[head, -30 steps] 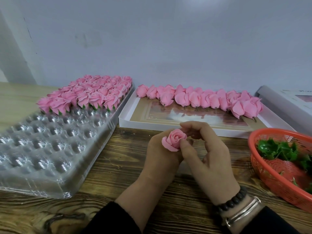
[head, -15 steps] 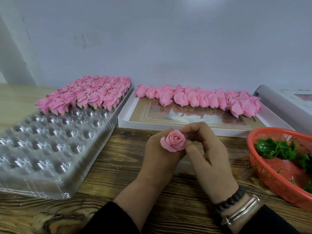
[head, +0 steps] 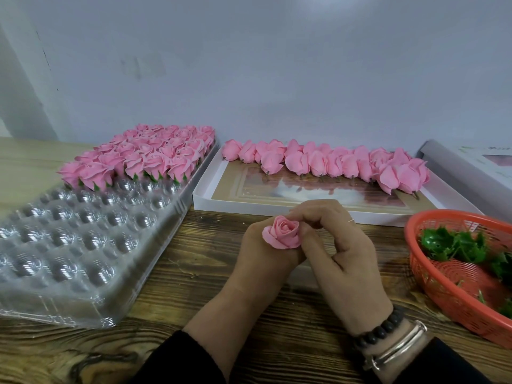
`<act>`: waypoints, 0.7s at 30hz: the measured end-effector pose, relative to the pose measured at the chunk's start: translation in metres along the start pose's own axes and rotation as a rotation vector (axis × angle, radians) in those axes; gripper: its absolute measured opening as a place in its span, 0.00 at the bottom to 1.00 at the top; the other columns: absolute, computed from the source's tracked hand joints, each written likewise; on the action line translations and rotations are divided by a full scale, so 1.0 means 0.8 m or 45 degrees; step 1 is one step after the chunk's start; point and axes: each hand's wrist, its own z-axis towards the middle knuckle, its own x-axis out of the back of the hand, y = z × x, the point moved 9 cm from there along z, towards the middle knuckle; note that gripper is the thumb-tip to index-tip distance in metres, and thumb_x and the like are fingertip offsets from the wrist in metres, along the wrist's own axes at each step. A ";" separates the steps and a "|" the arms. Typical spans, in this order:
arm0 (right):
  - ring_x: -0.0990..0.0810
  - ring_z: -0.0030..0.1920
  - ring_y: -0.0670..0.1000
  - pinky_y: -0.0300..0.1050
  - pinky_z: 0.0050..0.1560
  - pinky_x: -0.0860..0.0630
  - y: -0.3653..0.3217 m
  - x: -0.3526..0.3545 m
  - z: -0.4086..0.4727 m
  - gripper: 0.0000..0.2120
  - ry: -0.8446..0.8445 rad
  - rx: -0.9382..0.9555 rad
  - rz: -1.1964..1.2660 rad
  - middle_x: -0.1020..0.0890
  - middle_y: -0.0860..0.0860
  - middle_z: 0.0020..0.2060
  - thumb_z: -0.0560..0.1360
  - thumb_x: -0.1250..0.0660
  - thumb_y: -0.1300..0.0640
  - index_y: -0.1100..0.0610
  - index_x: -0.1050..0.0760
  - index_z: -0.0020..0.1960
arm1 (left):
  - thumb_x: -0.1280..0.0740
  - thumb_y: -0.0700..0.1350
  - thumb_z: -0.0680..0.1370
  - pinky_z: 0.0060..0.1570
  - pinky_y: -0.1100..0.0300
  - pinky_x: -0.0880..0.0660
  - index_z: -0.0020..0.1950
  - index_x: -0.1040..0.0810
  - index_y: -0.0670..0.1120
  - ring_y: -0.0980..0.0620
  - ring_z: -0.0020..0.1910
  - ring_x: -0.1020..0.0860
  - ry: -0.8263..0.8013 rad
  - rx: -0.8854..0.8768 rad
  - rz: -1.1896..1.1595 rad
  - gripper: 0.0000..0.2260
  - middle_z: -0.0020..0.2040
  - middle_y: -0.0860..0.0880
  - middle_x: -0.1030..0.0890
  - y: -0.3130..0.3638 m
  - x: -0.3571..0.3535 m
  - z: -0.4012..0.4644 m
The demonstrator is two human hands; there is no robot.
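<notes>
Pink rose head (head: 282,232) was held just above the tabletop (head: 194,273), between both hands and in front of the white box (head: 202,202). The left hand (head: 263,264) gripped it from below, fingers curled round its base and bloom facing up. The right hand (head: 343,261) pinched its right edge between thumb and bent forefinger. The step looked like petal shaping or checking. The next move probably called for freeing the right hand to fetch a green calyx (head: 454,245) from the orange basket (head: 443,289), then seating the bloom in the clear tray (head: 83,245).
</notes>
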 end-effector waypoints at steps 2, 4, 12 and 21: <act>0.23 0.49 0.41 0.28 0.50 0.30 0.003 -0.001 0.000 0.12 -0.016 -0.034 0.041 0.21 0.50 0.44 0.71 0.39 0.69 0.55 0.22 0.46 | 0.32 0.28 0.69 0.36 0.68 0.26 0.44 0.20 0.38 0.56 0.36 0.22 -0.039 -0.008 -0.018 0.08 0.37 0.47 0.19 0.003 -0.004 -0.001; 0.23 0.49 0.40 0.28 0.50 0.30 0.006 -0.002 0.000 0.13 -0.027 -0.085 0.108 0.21 0.50 0.45 0.71 0.41 0.69 0.56 0.21 0.46 | 0.32 0.28 0.69 0.33 0.70 0.28 0.40 0.22 0.40 0.60 0.32 0.24 -0.070 -0.015 -0.024 0.08 0.32 0.53 0.21 0.004 -0.008 -0.002; 0.23 0.53 0.40 0.29 0.53 0.30 0.008 -0.010 -0.002 0.18 -0.069 -0.209 0.208 0.20 0.49 0.48 0.69 0.46 0.68 0.56 0.19 0.43 | 0.32 0.28 0.69 0.32 0.69 0.29 0.34 0.23 0.46 0.61 0.30 0.25 -0.118 -0.003 0.018 0.12 0.28 0.54 0.22 0.001 -0.014 -0.003; 0.23 0.54 0.43 0.33 0.56 0.30 0.015 -0.017 -0.001 0.15 -0.233 -0.157 0.078 0.19 0.49 0.51 0.75 0.45 0.58 0.57 0.21 0.54 | 0.31 0.38 0.64 0.43 0.47 0.26 0.45 0.22 0.35 0.43 0.41 0.24 -0.027 0.080 -0.142 0.11 0.39 0.37 0.22 -0.010 -0.006 -0.003</act>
